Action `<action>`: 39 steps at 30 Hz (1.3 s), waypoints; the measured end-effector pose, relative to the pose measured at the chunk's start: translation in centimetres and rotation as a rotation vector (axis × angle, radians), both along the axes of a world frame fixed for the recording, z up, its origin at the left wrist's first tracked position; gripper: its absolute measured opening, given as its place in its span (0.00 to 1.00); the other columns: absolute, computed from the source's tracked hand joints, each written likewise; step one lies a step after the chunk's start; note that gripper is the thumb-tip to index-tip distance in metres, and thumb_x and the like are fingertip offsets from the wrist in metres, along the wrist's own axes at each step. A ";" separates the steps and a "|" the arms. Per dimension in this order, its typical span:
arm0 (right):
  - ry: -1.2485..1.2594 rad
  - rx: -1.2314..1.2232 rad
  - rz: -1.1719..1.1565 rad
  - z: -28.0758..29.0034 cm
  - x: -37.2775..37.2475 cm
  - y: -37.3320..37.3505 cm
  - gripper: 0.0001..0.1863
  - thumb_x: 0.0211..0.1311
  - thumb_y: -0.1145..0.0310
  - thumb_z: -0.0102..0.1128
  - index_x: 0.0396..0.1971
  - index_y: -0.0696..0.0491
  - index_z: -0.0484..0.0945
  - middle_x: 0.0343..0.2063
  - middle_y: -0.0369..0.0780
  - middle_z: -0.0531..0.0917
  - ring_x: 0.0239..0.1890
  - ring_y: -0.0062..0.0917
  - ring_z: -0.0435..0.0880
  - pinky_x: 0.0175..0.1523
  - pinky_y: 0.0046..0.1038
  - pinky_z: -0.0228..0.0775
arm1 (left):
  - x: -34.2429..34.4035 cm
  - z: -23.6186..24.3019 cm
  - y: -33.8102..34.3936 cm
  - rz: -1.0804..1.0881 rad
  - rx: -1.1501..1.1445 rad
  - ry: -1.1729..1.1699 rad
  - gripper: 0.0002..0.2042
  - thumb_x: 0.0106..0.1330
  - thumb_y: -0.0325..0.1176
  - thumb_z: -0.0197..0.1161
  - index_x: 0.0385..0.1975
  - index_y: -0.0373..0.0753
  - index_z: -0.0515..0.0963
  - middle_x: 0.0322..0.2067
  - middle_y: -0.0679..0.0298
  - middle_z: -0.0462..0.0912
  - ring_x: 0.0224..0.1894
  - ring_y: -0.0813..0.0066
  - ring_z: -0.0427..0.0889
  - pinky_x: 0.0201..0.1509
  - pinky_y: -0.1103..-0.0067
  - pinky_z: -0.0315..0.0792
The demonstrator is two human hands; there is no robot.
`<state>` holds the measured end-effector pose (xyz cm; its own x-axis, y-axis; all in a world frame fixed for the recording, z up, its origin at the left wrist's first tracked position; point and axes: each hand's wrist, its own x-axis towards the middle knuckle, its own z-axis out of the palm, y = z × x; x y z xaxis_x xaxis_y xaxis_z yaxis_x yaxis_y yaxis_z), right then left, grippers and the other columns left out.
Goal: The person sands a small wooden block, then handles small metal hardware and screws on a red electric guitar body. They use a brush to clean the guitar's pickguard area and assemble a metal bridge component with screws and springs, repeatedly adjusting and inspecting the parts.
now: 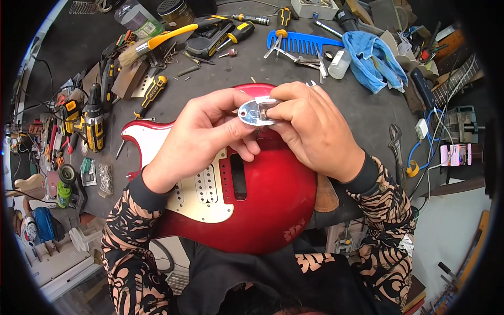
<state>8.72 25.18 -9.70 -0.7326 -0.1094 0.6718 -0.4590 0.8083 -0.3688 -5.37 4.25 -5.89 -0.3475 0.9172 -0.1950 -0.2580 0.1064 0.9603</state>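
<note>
Above a red electric guitar body [278, 205], both my hands hold a chrome oval jack plate [249, 114] with a screw hole at its end. My left hand [197, 137] pinches the plate's left side between thumb and fingers. At its right side, my right hand [321, 128] grips it, with a fingertip in the recessed cup; what lies inside the cup is mostly hidden by the fingers. A cream pickguard [219, 214] with white pickups covers the guitar's left part. Beside it, a dark rectangular cavity [240, 178] is uncovered in the red body.
Beyond the guitar lie a brush [157, 43], a blue comb-like rack [304, 44], a small white bottle [339, 64] and a blue cloth [374, 60]. A yellow-black drill [93, 118] stands at left; a wrench [395, 144] and a lit phone [455, 155] are at right.
</note>
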 end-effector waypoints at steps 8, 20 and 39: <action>0.069 0.030 -0.054 0.6 0.9 0.2 0.18 0.65 0.73 0.68 0.55 0.52 0.82 0.54 0.44 0.87 0.52 0.41 0.89 0.55 0.40 0.80 | 0.8 1.2 0.6 0.036 -0.044 0.089 0.14 0.80 0.34 0.64 0.54 0.30 0.77 0.32 0.58 0.86 0.33 0.67 0.90 0.39 0.74 0.84; -0.213 -0.425 -0.075 1.7 1.8 -0.5 0.13 0.76 0.65 0.63 0.50 0.58 0.86 0.53 0.47 0.89 0.55 0.44 0.87 0.61 0.42 0.79 | 1.9 -0.9 1.7 0.114 0.060 0.160 0.08 0.83 0.29 0.63 0.51 0.29 0.77 0.38 0.57 0.89 0.33 0.74 0.91 0.39 0.77 0.90; -0.200 -0.527 -0.036 1.4 1.5 -1.2 0.12 0.68 0.66 0.66 0.34 0.58 0.75 0.33 0.47 0.81 0.37 0.44 0.83 0.43 0.41 0.74 | 3.1 0.9 0.6 0.068 0.001 0.284 0.09 0.85 0.30 0.62 0.55 0.32 0.82 0.40 0.62 0.89 0.39 0.78 0.87 0.45 0.81 0.81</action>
<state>10.20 23.95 -8.29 -0.8481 0.2308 0.4770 -0.3147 0.5049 -0.8038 -2.26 4.89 -4.95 -0.4485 0.8901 -0.0807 0.0145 0.0975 0.9951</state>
